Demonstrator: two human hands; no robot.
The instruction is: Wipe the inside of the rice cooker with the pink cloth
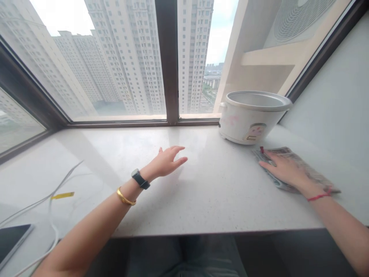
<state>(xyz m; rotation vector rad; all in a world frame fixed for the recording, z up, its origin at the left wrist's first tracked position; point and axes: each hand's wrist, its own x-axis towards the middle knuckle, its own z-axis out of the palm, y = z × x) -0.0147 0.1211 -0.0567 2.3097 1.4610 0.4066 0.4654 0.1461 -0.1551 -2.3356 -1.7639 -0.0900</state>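
Note:
My left hand (165,161) hovers over the middle of the white windowsill (198,200), fingers apart and nothing in it. A dark watch and a gold bangle circle that wrist. Over on the right, my right hand (284,168) lies flat with spread fingers on a folded cloth (311,169), which looks greyish and patterned; motion blurs it a little, so its exact kind is hard to make out. A small dark red bit sticks up at the cloth's far left corner. Just behind the cloth stands a white rice cooker (239,123) without a lid.
A white cable (53,219) with a yellow tag (62,195) trails across the left side, beside a tablet-like device (13,240) at the near left corner. Window frames (168,69) border the sill's back, and a pale wall (331,107) closes the right.

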